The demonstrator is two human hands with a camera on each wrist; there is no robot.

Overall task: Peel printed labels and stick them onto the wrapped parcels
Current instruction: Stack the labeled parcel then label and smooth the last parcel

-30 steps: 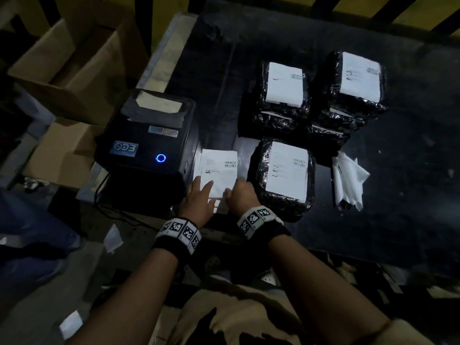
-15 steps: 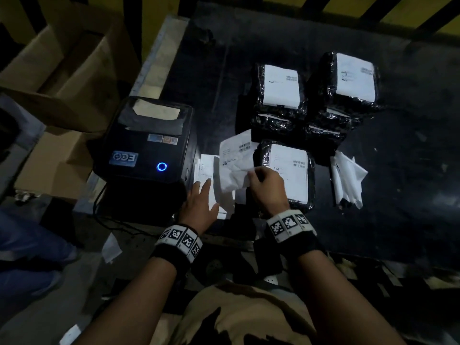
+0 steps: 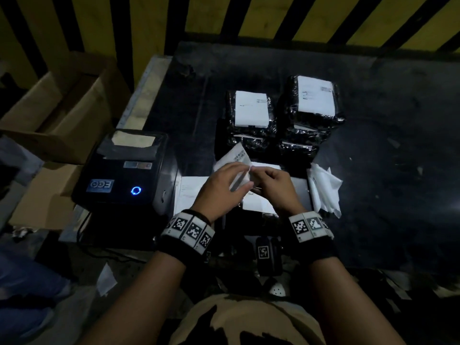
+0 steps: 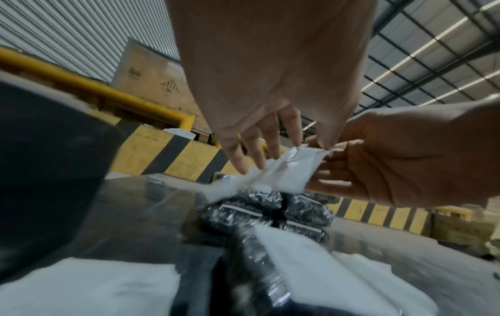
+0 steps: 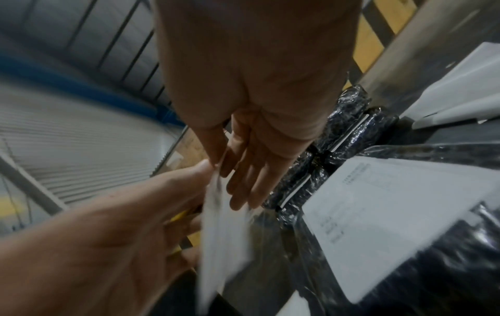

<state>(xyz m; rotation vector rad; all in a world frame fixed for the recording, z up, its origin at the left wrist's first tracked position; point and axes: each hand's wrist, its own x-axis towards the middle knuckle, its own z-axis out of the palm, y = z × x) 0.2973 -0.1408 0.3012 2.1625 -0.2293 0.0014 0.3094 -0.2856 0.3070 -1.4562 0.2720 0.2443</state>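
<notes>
I hold a printed white label (image 3: 235,155) in the air with both hands, above the nearest black-wrapped parcel (image 3: 301,188). My left hand (image 3: 240,186) pinches its near corner with the other fingers spread along the paper (image 4: 292,169). My right hand (image 3: 258,179) pinches the same corner from the right, thumb against fingers (image 5: 216,166). The label (image 5: 224,231) hangs curled between them. The near parcel carries a label (image 5: 378,213) on its top. Two stacks of labelled parcels (image 3: 251,113) (image 3: 315,100) stand behind it.
A black label printer (image 3: 124,175) with a blue light stands at the left, with more white label sheets (image 3: 191,192) beside it. Crumpled backing papers (image 3: 323,188) lie right of the near parcel. Open cardboard boxes (image 3: 62,108) are far left. A yellow-black barrier (image 3: 224,16) runs behind.
The right hand lifted a label off the sheets by the printer. The left hand left the sheets and joined it, so both now hold the label above the near parcel.
</notes>
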